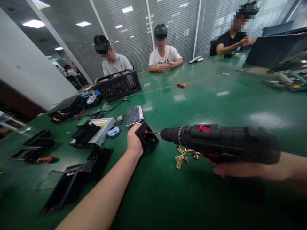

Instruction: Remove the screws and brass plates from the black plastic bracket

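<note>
My right hand (236,168) grips a black cordless drill (203,137) with a red switch on top. Its long thin bit points left and its tip meets a small brass piece on a black plastic frame (151,142). My left hand (134,140) is closed around the left side of that frame and holds it tilted above the table. Below the drill's front end lie several small brass plates (179,161) and a brass screw (186,160). The drill's body hides part of this pile, and some of my right fingers are out of sight.
Black plastic parts (72,182), an orange-handled tool (45,159), a silver drive (103,131) and a round blue tin (113,131) lie on the green table (206,95) at left. A black computer case (120,84) stands farther back. Three people sit across the table.
</note>
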`<state>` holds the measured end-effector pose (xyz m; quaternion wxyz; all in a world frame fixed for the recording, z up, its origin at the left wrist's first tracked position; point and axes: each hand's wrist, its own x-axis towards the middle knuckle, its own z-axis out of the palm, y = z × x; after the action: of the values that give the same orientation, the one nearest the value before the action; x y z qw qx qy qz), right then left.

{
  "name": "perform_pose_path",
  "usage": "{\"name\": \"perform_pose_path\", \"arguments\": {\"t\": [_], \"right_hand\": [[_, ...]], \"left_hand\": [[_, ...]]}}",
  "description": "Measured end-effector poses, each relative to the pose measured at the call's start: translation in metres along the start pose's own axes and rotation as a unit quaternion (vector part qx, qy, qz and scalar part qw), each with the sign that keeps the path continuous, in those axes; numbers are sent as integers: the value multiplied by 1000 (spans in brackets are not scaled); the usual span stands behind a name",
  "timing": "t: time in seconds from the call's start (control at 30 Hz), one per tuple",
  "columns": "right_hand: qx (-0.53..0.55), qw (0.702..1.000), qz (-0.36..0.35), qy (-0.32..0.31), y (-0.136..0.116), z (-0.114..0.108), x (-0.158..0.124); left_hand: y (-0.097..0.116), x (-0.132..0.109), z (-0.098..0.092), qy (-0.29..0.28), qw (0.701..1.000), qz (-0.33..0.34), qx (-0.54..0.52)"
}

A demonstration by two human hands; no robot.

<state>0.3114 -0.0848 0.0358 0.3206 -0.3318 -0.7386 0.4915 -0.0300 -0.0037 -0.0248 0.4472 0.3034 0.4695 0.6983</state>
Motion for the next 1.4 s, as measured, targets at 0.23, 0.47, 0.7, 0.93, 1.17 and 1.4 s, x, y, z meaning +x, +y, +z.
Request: {"name": "perform_pose_path", "arguments": {"t": [0.23, 0.47, 0.7, 0.93, 1.17, 1.4], "right_hand": [[-13, 1000, -17, 0, 5, -1, -2], [22, 999, 2, 29, -1, 5, -3], [28, 998, 52, 14, -4, 4, -5], [-5, 1000, 6, -6, 5, 0, -4], [-55, 992, -107, -25, 25, -10, -1], [-57, 987, -150, -30, 50, -19, -4]], "left_hand": [[-1, 2, 1, 5, 1000, 5, 3], [1, -1, 2, 0, 1000, -8, 3], [1, 0, 1, 0, 1000, 11, 5], [1, -1, 1, -6, 1000, 4, 16], [1, 0, 2, 3, 1000, 1, 12], [4, -1, 2, 0, 1000, -13, 20]]}}
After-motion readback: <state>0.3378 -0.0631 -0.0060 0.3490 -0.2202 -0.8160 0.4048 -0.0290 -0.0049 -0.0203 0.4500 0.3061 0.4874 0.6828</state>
